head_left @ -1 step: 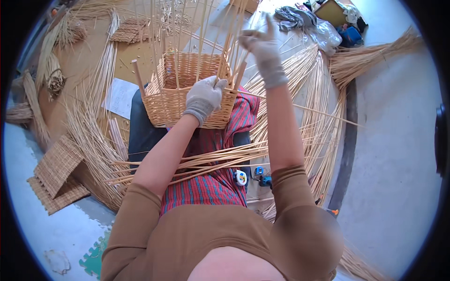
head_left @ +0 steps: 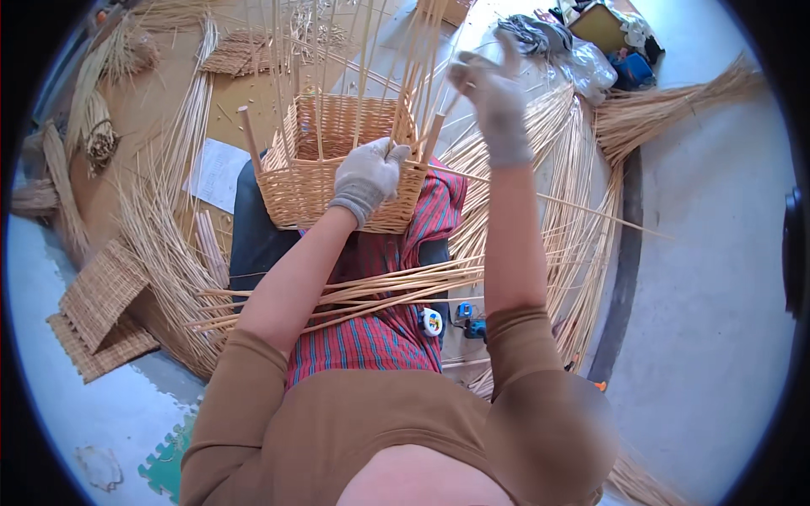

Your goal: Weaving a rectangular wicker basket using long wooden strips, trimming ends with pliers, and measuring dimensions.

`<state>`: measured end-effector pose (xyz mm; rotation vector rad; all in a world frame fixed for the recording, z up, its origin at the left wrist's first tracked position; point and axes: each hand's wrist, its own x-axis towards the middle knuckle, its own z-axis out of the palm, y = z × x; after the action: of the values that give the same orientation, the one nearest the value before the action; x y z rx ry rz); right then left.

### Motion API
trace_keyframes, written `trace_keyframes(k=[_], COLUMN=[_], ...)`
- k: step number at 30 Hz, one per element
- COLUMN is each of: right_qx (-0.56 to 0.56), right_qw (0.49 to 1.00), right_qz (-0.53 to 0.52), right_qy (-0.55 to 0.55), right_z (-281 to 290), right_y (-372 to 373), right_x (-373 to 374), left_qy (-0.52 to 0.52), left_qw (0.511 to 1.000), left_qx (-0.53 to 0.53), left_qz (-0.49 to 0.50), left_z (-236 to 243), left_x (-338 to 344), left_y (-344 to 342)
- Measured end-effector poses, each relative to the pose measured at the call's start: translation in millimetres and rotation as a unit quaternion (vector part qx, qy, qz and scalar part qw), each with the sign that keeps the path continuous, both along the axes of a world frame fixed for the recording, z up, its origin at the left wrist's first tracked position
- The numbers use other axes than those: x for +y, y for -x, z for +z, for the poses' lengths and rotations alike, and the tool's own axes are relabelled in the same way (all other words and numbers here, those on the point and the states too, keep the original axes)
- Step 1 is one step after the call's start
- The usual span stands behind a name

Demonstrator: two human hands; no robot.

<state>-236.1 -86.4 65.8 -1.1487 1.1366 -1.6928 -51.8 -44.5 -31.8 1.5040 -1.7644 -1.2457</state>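
A pale woven wicker basket sits on my lap, with tall thin stakes rising from its sides and thicker posts at its near corners. My left hand, in a grey-white work glove, is closed on the near wall's top edge, toward the right corner, with the thumb near the stakes. My gloved right hand is raised beyond the basket's right side. One of its fingers points up; the others are blurred, and whether they hold a strand is unclear. A long loose cane runs out rightward from the basket's near right corner.
Several canes lie across my lap over a striped red cloth. Beside them is a white tape measure. Bundles of long strands spread over the floor at right. Woven mats and a paper sheet lie at left.
My right hand has moved a little to the right and slightly nearer. The loose cane's far end has shifted slightly right. My left hand stays on the basket.
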Motion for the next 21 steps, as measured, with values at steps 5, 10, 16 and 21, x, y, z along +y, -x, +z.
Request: trace_keyframes(k=[5,10,16,21], right_qx=[0.084,-0.068,-0.056,0.305], right_qw=[0.975,0.972,0.985,0.937], right_qz=[-0.205,-0.215,-0.163,-0.075], right_qy=[0.032,-0.066,-0.028,-0.153], right_z=[-56,-115,-68,3], right_y=[24,52,35,-134], right_x=[66,70,99,146], left_qy=[0.280,0.460,0.419,0.374], left_qw=[0.957,0.871,0.891,0.891], left_qx=[0.057,-0.108,-0.109,-0.209], left_qz=[0.054,-0.131,-0.135,-0.147], left_z=[0,-17,-19,-41], left_x=[26,22,20,14], left_y=[-8,11,8,12])
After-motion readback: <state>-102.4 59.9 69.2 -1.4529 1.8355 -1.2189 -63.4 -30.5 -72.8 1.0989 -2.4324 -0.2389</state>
